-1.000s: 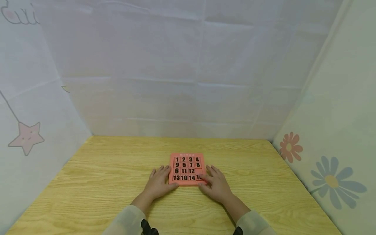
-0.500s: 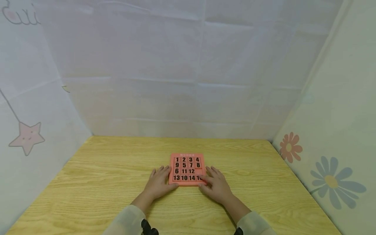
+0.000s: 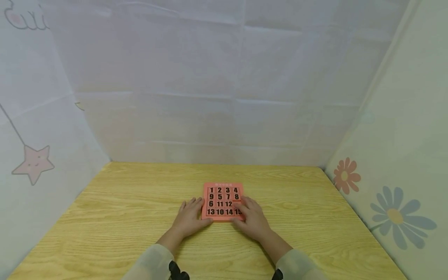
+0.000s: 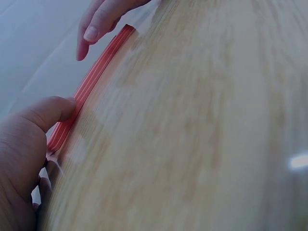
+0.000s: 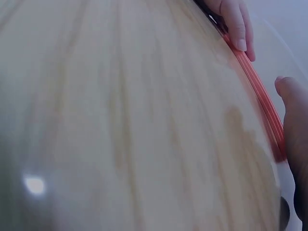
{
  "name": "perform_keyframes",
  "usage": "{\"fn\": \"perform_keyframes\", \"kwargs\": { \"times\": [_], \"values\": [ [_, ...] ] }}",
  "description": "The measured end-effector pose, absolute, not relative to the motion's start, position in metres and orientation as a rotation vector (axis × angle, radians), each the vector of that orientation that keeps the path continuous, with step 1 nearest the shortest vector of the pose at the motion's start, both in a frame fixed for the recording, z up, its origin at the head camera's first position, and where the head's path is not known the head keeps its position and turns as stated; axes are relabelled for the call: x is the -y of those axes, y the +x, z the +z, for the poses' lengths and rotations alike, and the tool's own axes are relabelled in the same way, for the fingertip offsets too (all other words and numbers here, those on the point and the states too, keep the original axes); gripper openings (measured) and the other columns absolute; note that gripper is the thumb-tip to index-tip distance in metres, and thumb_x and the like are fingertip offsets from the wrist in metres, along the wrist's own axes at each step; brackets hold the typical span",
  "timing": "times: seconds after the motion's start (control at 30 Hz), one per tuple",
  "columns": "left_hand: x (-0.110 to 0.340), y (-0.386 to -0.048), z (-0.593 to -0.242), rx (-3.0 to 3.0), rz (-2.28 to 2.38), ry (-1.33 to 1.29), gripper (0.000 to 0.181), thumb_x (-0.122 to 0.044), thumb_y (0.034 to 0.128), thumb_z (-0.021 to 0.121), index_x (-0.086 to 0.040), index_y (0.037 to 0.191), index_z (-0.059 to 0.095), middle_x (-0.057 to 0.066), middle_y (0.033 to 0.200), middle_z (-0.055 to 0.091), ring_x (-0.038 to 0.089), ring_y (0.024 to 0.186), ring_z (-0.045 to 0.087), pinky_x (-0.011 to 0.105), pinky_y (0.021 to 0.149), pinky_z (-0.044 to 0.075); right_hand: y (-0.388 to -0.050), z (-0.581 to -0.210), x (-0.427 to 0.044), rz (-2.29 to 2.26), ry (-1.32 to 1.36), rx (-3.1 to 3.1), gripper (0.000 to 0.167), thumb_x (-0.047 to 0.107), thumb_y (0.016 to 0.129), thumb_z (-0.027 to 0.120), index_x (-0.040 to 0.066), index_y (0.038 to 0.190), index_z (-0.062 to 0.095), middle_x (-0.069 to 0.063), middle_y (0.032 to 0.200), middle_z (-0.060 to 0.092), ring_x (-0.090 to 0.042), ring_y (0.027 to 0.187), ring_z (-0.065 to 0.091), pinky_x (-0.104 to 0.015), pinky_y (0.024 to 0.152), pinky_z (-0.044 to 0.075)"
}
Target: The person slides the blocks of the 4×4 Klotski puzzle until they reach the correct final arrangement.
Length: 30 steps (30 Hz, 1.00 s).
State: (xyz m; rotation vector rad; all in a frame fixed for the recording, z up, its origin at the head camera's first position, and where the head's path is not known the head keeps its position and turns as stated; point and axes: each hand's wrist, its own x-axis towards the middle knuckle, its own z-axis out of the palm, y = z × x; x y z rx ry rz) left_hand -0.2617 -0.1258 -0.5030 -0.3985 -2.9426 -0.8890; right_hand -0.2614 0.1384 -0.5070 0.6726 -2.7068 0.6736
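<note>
A pink sliding number puzzle (image 3: 219,197) lies flat on the table in the head view, with black numbers on its square tiles. My left hand (image 3: 189,218) holds its left side and near left corner; in the left wrist view the thumb (image 4: 55,110) presses the near edge. Over the puzzle's right side is my right hand (image 3: 254,221), fingers loosely extended. Its index finger reaches over the gap below the 8 tile (image 3: 236,197) and partly hides the 15 tile (image 3: 238,212). In the right wrist view the right thumb (image 5: 291,91) is raised apart from the puzzle's edge.
The light wooden table (image 3: 140,186) runs back to a pale cloth wall (image 3: 210,97). Side cloths bear a printed star (image 3: 33,163) on the left and flowers (image 3: 395,216) on the right.
My right hand has moved a little left and further over the puzzle, and its index finger has shifted up from the 15 tile to the gap. The left hand has stayed still.
</note>
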Motion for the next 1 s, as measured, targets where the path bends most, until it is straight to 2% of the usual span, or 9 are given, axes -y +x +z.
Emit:
{"fn": "perform_keyframes", "kwargs": {
  "times": [0.33, 1.0],
  "values": [
    [0.125, -0.260, -0.501, 2.947, -0.886, -0.399, 0.087, -0.055, 0.0838, 0.068, -0.005, 0.149, 0.040, 0.015, 0.155, 0.040, 0.037, 0.148, 0.028, 0.059, 0.122, 0.011, -0.263, -0.508, -0.121, 0.661, 0.632, 2.756, 0.058, 0.055, 0.091, 0.058, 0.021, 0.137, 0.059, -0.014, 0.155, 0.040, -0.037, 0.145, 0.032, -0.057, 0.120, 0.024],
    [0.126, -0.262, -0.501, 2.952, -0.888, -0.381, 0.087, -0.056, 0.0834, 0.068, -0.006, 0.149, 0.041, 0.014, 0.154, 0.041, 0.038, 0.147, 0.029, 0.058, 0.123, 0.010, -0.266, -0.510, -0.110, 0.600, 0.611, 2.806, 0.060, 0.061, 0.092, 0.052, 0.024, 0.139, 0.058, -0.016, 0.156, 0.036, -0.041, 0.148, 0.025, -0.064, 0.118, 0.018]
  ]
}}
